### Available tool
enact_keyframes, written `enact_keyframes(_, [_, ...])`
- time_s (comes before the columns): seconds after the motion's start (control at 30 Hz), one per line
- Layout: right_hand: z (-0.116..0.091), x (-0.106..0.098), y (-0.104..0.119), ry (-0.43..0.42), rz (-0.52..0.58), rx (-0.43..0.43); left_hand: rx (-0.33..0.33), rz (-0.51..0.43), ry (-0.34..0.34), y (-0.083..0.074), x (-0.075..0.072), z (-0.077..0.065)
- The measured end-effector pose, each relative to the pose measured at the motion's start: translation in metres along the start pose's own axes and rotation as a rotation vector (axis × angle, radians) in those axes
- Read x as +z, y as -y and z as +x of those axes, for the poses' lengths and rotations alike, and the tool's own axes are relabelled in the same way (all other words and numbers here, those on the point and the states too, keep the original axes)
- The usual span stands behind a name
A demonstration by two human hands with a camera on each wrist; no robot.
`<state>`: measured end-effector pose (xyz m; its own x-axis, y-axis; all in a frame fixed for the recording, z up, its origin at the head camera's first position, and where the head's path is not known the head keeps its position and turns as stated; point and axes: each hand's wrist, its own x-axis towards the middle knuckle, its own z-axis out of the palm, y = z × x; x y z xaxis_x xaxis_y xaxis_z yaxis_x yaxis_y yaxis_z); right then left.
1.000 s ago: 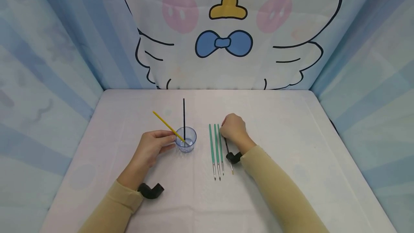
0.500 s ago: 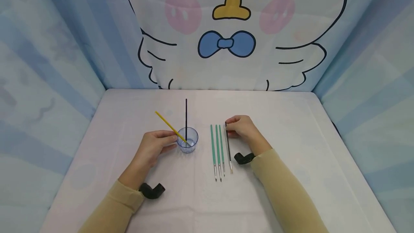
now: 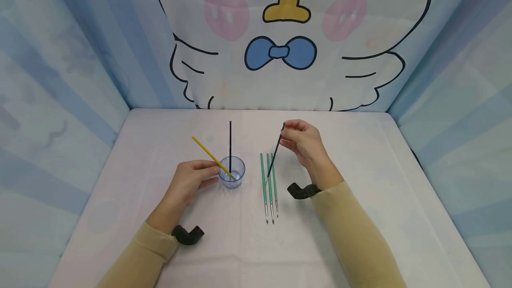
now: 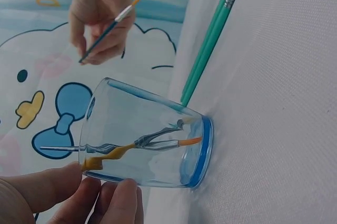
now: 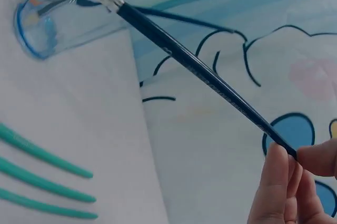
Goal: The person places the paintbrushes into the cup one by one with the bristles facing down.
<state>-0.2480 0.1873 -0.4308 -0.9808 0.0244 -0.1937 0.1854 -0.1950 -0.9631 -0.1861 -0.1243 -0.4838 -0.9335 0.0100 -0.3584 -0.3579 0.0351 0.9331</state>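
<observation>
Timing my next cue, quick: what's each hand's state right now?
Left hand: holding the cup by its side.
Right hand: holding a dark brush, pinched at its handle end.

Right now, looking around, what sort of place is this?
Possibly a small cloth-walled booth, perhaps for crafts or filming: light-blue patterned fabric with a large cartoon character hangs behind a pale covered table, where green paintbrushes lie beside a clear bluish cup.

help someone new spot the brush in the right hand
Above the white table, find the right hand. It pinches a dark-handled paintbrush by the handle's end, bristles down. Unlike the dark brush in the blue-tinted cup, it hangs in midair.
</observation>
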Motion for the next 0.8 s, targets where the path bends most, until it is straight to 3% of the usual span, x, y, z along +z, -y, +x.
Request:
enact_keyframes(0.17, [-0.013, 0.021, 0.015, 0.012, 0.112, -0.168, 0.005, -0.003, 0.008, -0.001, 0.000, -0.001])
enact_keyframes(0.3, [-0.018, 0.039, 0.020, 0.003, 0.136, -0.313, 0.010, -0.010, 0.008, -0.001, 0.001, -0.002])
enact_keyframes(0.53, [-0.018, 0.064, 0.017, 0.011, 0.049, -0.500, 0.010, -0.014, 0.009, 0.000, 0.000, -0.001])
enact_keyframes(0.8, [-0.011, 0.078, -0.003, 0.047, -0.151, -0.552, 0.007, -0.019, 0.009, -0.001, 0.000, -0.002])
